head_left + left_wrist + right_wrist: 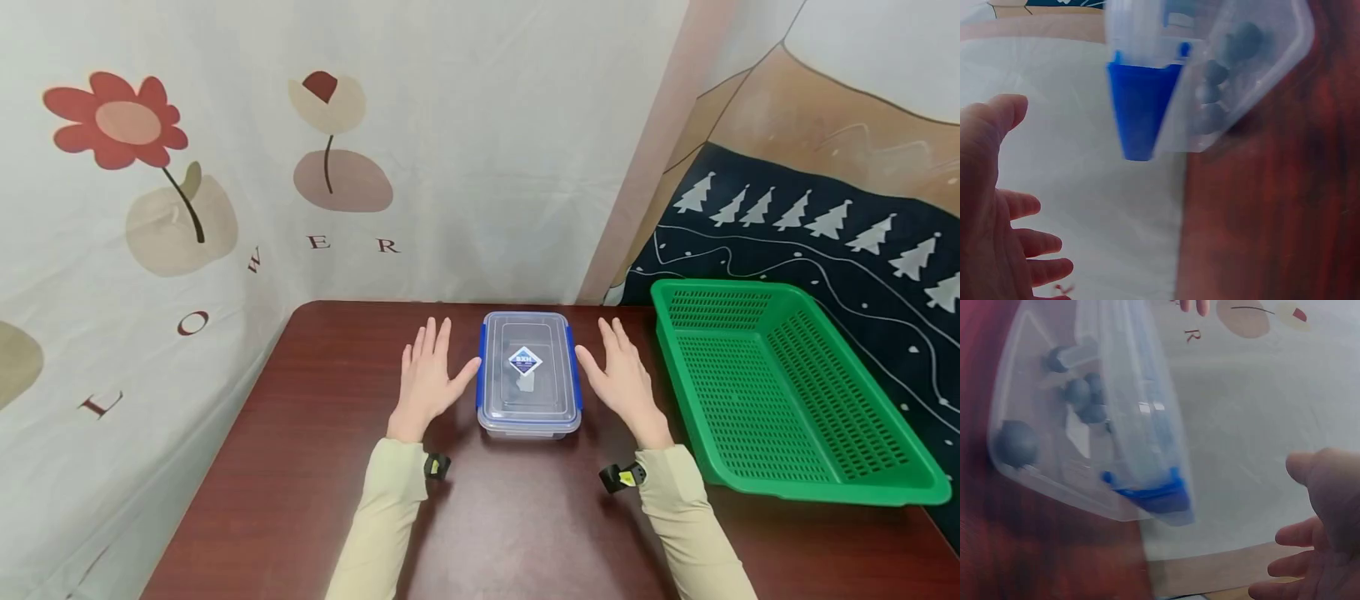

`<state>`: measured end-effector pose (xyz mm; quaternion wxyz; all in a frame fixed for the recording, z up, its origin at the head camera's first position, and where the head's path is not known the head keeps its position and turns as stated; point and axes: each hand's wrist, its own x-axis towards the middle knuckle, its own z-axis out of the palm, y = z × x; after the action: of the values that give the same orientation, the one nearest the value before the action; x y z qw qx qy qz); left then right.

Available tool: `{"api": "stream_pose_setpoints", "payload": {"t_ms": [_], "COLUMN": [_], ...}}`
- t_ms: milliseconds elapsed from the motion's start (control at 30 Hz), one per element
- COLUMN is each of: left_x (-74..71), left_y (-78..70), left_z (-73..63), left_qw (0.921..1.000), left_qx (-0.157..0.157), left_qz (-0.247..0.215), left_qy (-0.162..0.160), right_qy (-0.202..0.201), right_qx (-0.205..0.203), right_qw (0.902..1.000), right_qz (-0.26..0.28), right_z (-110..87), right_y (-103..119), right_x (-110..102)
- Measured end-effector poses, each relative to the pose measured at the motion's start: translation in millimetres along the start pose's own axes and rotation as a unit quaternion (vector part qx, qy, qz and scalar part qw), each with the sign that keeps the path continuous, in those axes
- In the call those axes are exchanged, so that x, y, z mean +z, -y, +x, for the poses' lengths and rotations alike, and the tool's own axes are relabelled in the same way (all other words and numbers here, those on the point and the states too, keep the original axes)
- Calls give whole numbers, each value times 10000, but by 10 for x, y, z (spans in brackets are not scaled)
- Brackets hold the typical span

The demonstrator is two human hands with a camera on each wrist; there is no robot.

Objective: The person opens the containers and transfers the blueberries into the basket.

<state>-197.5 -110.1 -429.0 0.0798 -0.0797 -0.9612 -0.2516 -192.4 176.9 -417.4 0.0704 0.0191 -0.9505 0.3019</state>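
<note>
A clear plastic food container [528, 400] with a lid stands on the table, a diamond-shaped label [525, 361] on its top. Blue side clips [1142, 112] run along its left and right edges; whether they are fastened I cannot tell. Through the walls show several small dark bluish round things [1077, 392], their kind unclear. My left hand [429, 379] is just left of the container, fingers extended, thumb near its edge. On the other side my right hand [626, 383] is held likewise, thumb toward the container. Neither hand holds anything.
A green perforated plastic basket [810, 492] sits at the right of the dark red-brown table [300, 500]. Behind the table hangs a pale printed cloth [480, 150]. A dark cloth with white trees [787, 242] lies behind the basket.
</note>
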Motion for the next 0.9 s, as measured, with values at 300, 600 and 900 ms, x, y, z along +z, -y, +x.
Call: {"api": "stream_pose_setpoints", "payload": {"t_ms": [300,600,900], "left_x": [255,477,577], "left_y": [99,45,-107], "left_z": [-10,6,53], "left_qw": [9921,9506,9372], "left_qx": [-170,-451,-1375], "left_qz": [-1242,-3064,-3190], "left_qy": [-92,-190,-324], "right_qy": [-487,-686,-425], "right_qx": [42,399,1025], "right_qw": [9943,9815,9742], "right_qz": [947,1743,1967], "right_z": [-2,32,47], "right_y": [-83,-134,-130], "right_x": [224,441,567]}}
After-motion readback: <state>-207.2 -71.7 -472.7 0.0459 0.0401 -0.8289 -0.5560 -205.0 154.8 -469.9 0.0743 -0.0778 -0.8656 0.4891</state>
